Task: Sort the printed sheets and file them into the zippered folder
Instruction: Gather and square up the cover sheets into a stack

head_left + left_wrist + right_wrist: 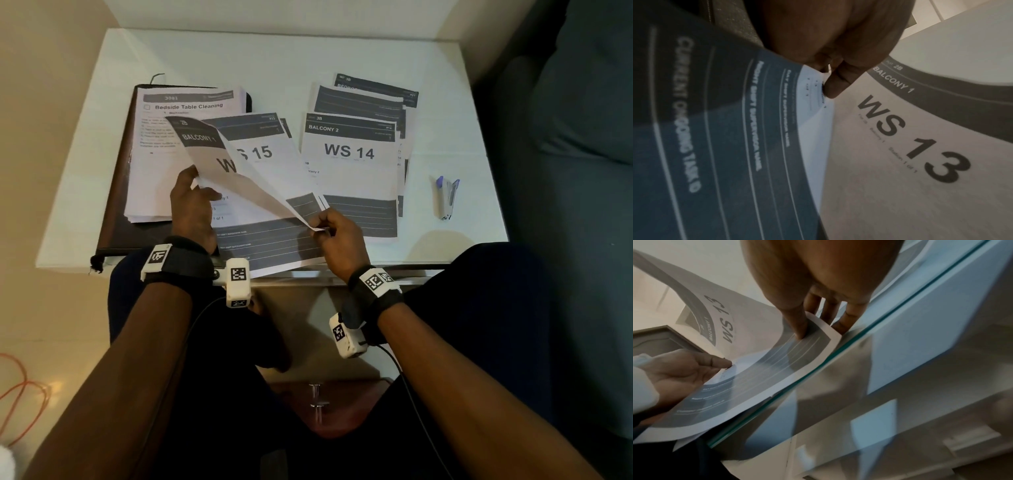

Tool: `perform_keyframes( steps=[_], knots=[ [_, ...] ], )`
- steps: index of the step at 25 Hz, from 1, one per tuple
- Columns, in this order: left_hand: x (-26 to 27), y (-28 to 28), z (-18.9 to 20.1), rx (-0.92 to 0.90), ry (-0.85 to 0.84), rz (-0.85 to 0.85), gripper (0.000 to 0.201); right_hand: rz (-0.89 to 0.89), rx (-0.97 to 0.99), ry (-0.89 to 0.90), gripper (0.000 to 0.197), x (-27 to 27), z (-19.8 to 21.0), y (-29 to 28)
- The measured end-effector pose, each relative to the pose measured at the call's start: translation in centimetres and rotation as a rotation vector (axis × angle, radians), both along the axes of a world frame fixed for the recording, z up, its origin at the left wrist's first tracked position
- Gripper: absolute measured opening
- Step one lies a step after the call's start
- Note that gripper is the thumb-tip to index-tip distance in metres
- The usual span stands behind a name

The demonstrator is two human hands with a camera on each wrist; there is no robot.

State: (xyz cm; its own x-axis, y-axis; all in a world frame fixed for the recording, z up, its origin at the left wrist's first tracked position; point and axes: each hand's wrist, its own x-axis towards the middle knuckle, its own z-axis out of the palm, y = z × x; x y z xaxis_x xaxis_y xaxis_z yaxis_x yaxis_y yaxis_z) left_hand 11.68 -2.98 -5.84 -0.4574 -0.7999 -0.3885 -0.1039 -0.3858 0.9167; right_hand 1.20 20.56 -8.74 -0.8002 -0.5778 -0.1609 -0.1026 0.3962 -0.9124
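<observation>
The right hand (337,236) is pinching the near corner of the WS 13 sheet (239,171) between thumb and fingers and peeling it up, so the page is arching toward eleven o'clock. The left hand (191,202) is gripping the sheet's left edge, thumb on the printed face.

To do this well, I judge the lift should be slow, with the left thumb checking that only one page is coming away, then laying it by number beside the others.

Counting what is showing: one brown zippered folder (114,205) lying open at nine o'clock on the white table (239,58), with one pile of cleaning sheets (154,171) on it; one WS 15 pile (260,150) at centre; one WS 14 pile (349,154) at two o'clock, several pages fanning behind; one stapler (447,198) at three o'clock.
</observation>
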Motion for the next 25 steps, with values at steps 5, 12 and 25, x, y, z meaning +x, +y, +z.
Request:
perform_keyframes(
  steps=[5,12,25],
  knots=[
    [0.7,-0.8,0.5,-0.043,-0.056,0.072,0.049,-0.179,0.042,-0.033,0.023,-2.4,2.1,1.2],
    [3.2,-4.0,3.1,-0.09,-0.15,0.034,0.046,-0.309,0.676,0.077,0.085,-8.8,1.3,3.4],
    [0.2,-0.1,1.6,0.199,-0.085,0.059,0.023,-0.373,0.393,0.244,0.019,-11.7,2.1,7.2]
  ],
)
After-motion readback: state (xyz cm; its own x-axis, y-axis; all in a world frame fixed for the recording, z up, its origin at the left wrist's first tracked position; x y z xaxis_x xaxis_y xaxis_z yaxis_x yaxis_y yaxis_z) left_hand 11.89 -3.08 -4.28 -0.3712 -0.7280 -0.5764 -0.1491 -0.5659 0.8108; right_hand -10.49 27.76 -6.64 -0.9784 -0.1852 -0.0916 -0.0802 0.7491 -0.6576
